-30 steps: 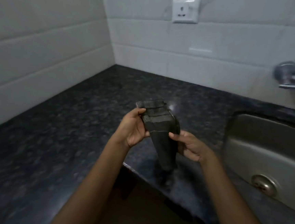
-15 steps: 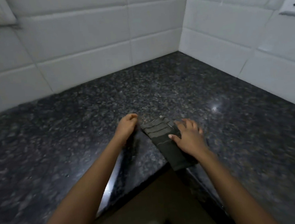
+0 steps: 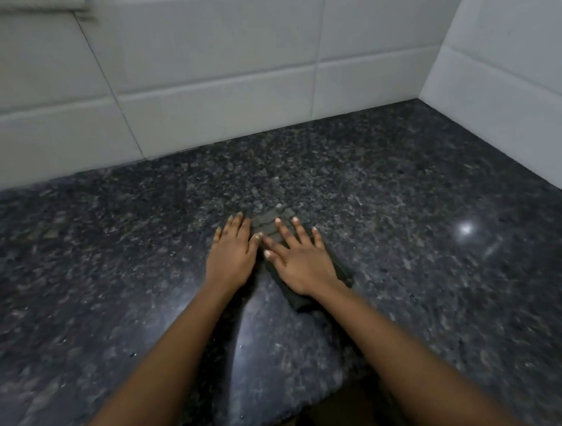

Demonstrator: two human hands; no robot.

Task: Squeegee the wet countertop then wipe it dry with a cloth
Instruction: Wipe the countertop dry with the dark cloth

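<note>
Cloth [image 3: 265, 223], dark grey and folded into a narrow strip with ribbed stitching at its far end, lies flat on the table under the right hand [image 3: 302, 262]. That hand rests palm down on it with all fingers straight and spread, covering the middle of the strip. The far end shows past the fingertips and the near end pokes out by the wrist. The left hand [image 3: 232, 252] lies palm down just beside the cloth's left edge, fingers straight and close together on the bare stone. Its thumb tip meets the cloth's edge near the right thumb, though I cannot tell whether it rests on the fabric. Neither hand curls round anything. Both bare forearms reach in from the bottom of the view.

The table [image 3: 407, 195] is dark, speckled, polished granite. A paler glossy streak [image 3: 249, 338] runs across it between the forearms, and a small bright glint of light [image 3: 466, 229] sits well to the right of the hands. White wall tiles [image 3: 227, 81] with grey grout lines rise behind the table and turn a corner at the right. At the bottom, the table's front edge forms an inner corner, with a brown surface [image 3: 345, 421] below it.
</note>
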